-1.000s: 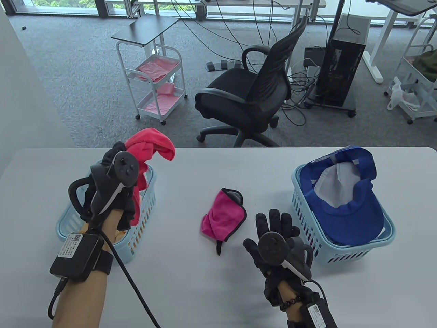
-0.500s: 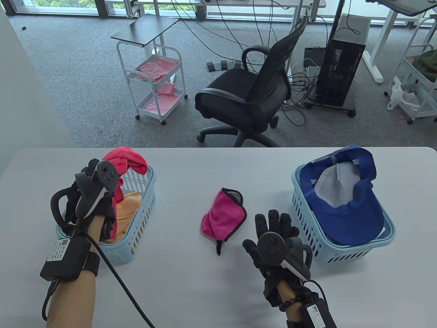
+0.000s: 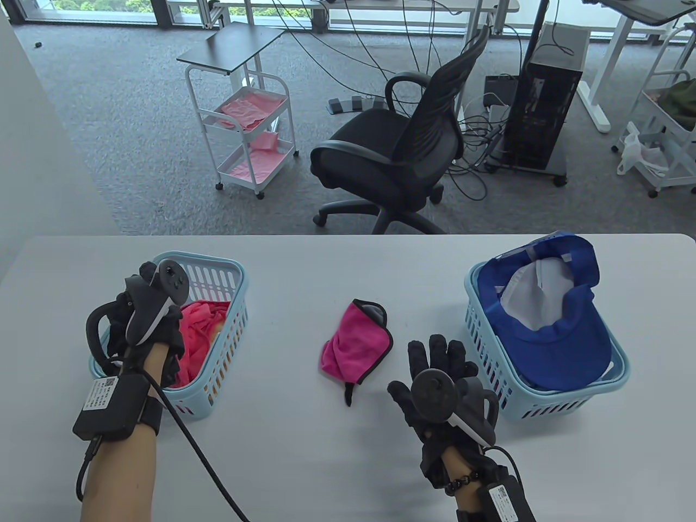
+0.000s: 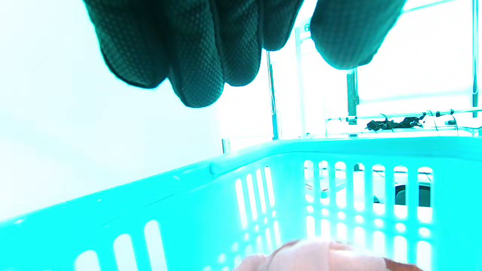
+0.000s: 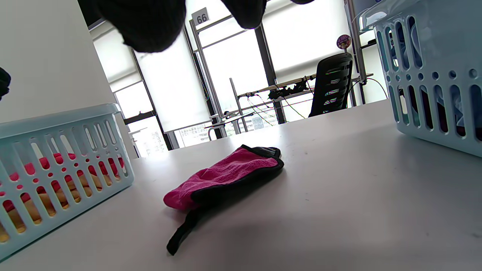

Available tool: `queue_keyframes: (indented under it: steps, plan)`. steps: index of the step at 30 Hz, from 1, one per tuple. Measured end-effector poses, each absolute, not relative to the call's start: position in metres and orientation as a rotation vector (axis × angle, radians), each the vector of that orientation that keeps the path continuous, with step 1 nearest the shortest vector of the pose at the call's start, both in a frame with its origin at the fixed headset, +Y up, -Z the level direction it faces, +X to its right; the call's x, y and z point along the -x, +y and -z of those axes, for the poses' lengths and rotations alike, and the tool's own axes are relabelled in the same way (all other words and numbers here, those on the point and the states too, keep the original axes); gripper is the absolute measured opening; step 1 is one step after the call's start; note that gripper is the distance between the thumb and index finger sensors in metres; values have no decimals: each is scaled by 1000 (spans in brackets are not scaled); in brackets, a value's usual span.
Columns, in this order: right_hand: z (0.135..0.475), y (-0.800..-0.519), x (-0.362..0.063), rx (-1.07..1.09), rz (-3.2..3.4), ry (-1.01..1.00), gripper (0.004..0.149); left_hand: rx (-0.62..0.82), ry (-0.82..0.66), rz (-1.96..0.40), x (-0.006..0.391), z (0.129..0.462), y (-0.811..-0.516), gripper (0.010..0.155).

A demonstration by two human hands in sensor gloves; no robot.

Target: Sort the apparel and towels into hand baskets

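The left hand (image 3: 144, 312) in its black glove is held up over the near left side of the light blue plastic basket with slotted walls (image 3: 231, 321) on the left of the pale grey surface (image 3: 326, 446). In the left wrist view the fingers (image 4: 196, 49) are seen hanging down loosely above the basket's rim, with the thumb a little apart from them, and nothing is held in this grip. A red-pink cloth (image 3: 201, 323) is seen lying crumpled inside this basket, on top of something orange (image 5: 73, 186) that shows through the slots in the right wrist view. The right hand (image 3: 437, 375), also in a black glove, is held low over the surface near the front, between the middle and the right basket. Its fingers are spread out straight and pointed away from the person, so the grip is wide apart and nothing is touched by it. A small bright pink towel with a black edge and a black loop (image 3: 356, 345) is left lying folded on the middle of the surface, just to the left of the right hand and apart from it. A second light blue plastic basket (image 3: 544, 405) is placed on the right, and it is filled with a big blue cap with a white lining (image 3: 554, 331), which sticks out over its rim.
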State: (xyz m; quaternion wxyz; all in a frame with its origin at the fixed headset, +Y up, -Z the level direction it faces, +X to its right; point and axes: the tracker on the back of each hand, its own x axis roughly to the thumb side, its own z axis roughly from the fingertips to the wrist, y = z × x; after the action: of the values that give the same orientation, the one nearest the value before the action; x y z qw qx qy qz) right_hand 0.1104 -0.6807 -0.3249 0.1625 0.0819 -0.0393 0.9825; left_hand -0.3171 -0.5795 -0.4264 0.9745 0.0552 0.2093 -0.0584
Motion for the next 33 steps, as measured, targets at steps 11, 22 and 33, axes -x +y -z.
queue_keyframes:
  steps: [11, 22, 33]
  plan:
    - [325, -680, -110, -235, -2799, -117, 78, -110, 401, 77, 315, 424, -576, 70]
    - [325, -680, -111, -232, -2795, -115, 78, -135, 275, 15, 281, 425, -562, 73]
    - [325, -679, -114, -224, -2787, -120, 78, -55, -19, -60, 188, 430, -567, 78]
